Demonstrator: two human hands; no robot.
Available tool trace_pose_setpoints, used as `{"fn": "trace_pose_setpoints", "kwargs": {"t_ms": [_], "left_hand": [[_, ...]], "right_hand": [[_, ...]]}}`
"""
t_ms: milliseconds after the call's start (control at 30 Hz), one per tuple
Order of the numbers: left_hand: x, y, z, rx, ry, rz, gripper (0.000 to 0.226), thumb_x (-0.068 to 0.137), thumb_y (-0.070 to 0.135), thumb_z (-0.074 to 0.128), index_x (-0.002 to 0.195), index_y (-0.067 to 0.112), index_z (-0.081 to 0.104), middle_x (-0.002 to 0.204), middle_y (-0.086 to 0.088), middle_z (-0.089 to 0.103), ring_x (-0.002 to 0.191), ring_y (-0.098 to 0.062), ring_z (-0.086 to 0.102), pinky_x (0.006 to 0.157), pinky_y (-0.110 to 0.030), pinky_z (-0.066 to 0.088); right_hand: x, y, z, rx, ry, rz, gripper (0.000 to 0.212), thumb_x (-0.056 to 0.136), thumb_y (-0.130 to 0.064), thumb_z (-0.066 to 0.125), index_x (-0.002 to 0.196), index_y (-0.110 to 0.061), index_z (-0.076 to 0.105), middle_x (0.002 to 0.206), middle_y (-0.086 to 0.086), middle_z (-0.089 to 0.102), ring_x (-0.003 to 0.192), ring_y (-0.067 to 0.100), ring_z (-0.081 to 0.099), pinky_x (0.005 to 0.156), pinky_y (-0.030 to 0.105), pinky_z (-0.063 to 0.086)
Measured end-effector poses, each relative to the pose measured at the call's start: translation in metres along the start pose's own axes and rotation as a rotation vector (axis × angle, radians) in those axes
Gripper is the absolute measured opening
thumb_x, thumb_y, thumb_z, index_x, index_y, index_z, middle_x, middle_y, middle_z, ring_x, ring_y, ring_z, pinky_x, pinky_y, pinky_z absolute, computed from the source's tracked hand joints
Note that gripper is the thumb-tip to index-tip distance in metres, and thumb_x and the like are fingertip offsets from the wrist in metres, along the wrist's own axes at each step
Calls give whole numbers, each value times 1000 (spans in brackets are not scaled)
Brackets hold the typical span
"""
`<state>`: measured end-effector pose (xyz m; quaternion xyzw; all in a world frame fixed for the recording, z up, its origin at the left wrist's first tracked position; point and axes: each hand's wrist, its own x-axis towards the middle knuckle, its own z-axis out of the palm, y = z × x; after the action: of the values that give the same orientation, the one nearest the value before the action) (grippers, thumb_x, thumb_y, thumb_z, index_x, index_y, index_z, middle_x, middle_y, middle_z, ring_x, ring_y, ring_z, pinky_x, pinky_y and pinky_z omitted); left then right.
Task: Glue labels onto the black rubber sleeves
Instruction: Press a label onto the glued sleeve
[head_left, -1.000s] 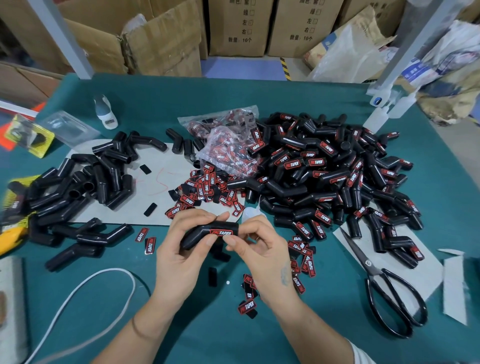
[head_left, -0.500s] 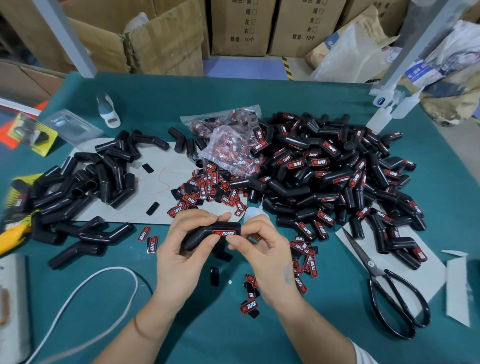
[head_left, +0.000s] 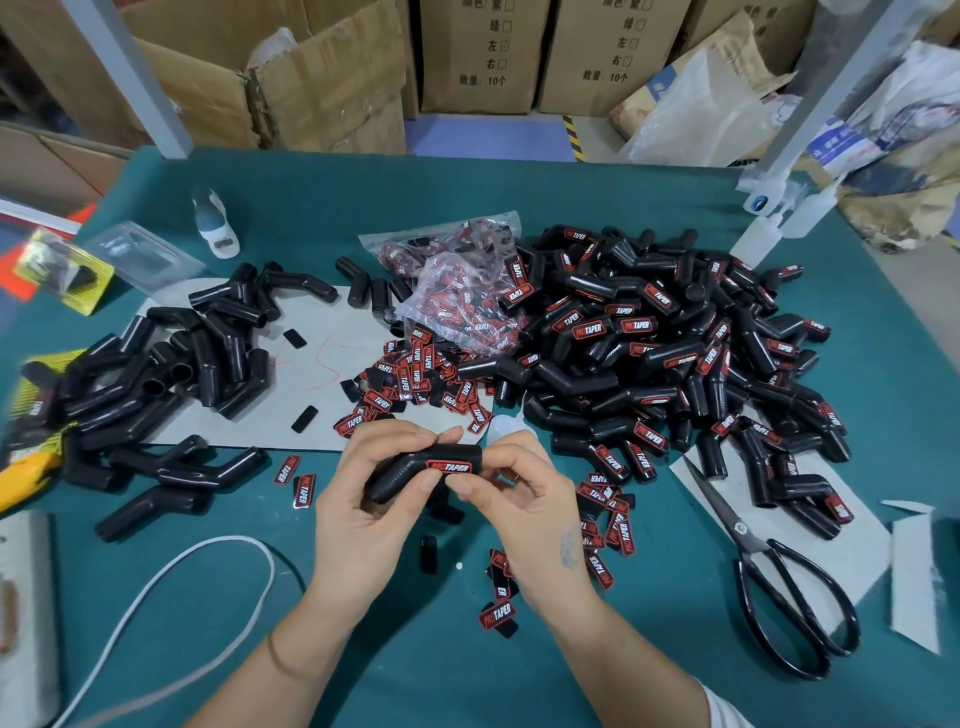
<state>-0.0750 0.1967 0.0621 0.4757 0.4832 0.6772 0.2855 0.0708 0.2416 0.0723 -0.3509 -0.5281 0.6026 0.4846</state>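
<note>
At table centre, just above the green mat (head_left: 519, 234), the person holds one bent black rubber sleeve (head_left: 410, 475) between both hands. Left hand (head_left: 369, 499): fingers curled under and around the angled end, thumb lying over the top. Right hand (head_left: 524, 499): thumb and fingertips pinching the straight end, right beside the label (head_left: 448, 466) already seated on the sleeve.

Step in hand, as I judge it: pressing the label down while the glue takes. To do it well, keep the sleeve steady in the left hand, press along the whole label from middle to ends so no corner lifts on the curved rubber, hold it square to the sleeve's axis, and keep fingertips off any glue that squeezes out at the edge.

Surroundings: labelled sleeves heaped to the right (head_left: 675, 353); unlabelled sleeves to the left (head_left: 171, 364); loose labels (head_left: 421, 374) scattered between, near a clear bag of labels (head_left: 457, 291). Black scissors (head_left: 779, 582) lie to the right, a small glue bottle (head_left: 213, 218) stands far left.

Legible writing: labels read "TAPER" in white on black with red trim; the red prefix is too small to read with certainty. Cartons (head_left: 483, 52) behind carry Chinese characters and "10".
</note>
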Motion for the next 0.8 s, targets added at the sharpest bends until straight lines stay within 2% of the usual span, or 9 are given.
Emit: {"fn": "trace_pose_setpoints", "kwargs": {"t_ms": [133,267,333,400,500,567,633,700,800], "left_hand": [[-1,0,2,39,-6,-2,27,93,19,70,112,38,72,117,4,63,113,-42,67,105,-43,54],[-2,-2,0,45,-5,-40,19,94,23,71,111,32,72,117,1,63,111,-47,68,105,-47,54],[-2,-3,0,41,-5,-41,21,94,23,72,112,33,72,116,-1,63,111,-47,69,105,-49,54],[-2,-5,-1,34,-4,-42,24,94,22,73,114,34,71,116,-3,63,111,-48,69,104,-53,54],[-2,-9,-4,19,-6,-37,27,93,20,74,115,35,71,117,-5,65,112,-47,68,104,-54,54],[-1,-10,-4,21,0,-24,28,93,20,74,115,35,70,116,-4,65,112,-44,68,105,-51,55],[0,-9,-3,24,3,-14,30,92,19,74,115,37,70,116,-1,66,113,-37,67,105,-46,55],[0,-9,-2,36,4,0,31,91,18,74,114,37,69,114,0,67,112,-31,67,104,-45,55],[-2,-7,-1,-26,13,-7,30,90,13,74,110,33,63,113,-10,66,110,-44,66,102,-53,55]], "right_hand": [[-1,1,0,-31,24,10,13,76,-23,86,75,-32,77,80,-14,55,74,6,52,71,20,46],[-1,4,-1,-51,65,13,18,75,-14,85,74,-2,71,77,-9,51,71,8,47,70,17,41],[0,5,-1,-50,70,6,22,75,-13,85,74,3,70,77,-7,50,71,8,47,70,17,41],[0,3,-1,-54,66,10,24,75,-17,86,75,1,70,77,-5,50,72,8,48,70,18,42],[-1,2,0,-73,57,20,22,75,-31,86,77,-12,75,78,-5,50,73,8,48,71,19,42],[0,0,0,-81,36,26,9,76,-30,86,77,-26,78,79,-7,51,73,7,49,72,18,42],[1,0,0,-95,28,16,13,77,-26,86,77,-37,79,79,-9,51,74,6,49,72,16,42],[1,-1,0,-85,31,22,7,76,-27,85,76,-30,78,79,-10,51,73,5,49,71,15,42],[0,1,-1,-77,48,34,18,75,-29,86,77,-14,76,79,-9,51,73,7,49,70,18,43]]}}
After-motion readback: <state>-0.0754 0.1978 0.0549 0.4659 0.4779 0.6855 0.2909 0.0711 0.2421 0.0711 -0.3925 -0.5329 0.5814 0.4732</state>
